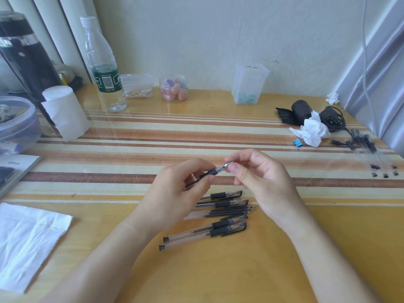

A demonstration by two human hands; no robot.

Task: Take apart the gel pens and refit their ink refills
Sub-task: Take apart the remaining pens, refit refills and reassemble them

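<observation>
Above the desk's middle I hold one black gel pen (213, 172). My left hand (177, 189) grips its barrel by the rubber grip. My right hand (258, 173) pinches the silver tip cone (227, 165) at the pen's front end. Below my hands lies a pile of several capped black gel pens (218, 228) on the table, and among them loose black ink refills (231, 209). At the right edge lies a second group of clear pen barrels (369, 149) with small black end plugs (384, 172) beside them.
Toilet roll (65, 112), water bottle (105, 68) and clear tub (15, 121) stand at the left. Small jar (173, 88), cotton-swab box (136, 86) and clear container (249, 84) line the wall. Crumpled tissue (312, 132), black gear (314, 114) and a blue clip (297, 142) sit right. A white napkin (26, 241) lies front left.
</observation>
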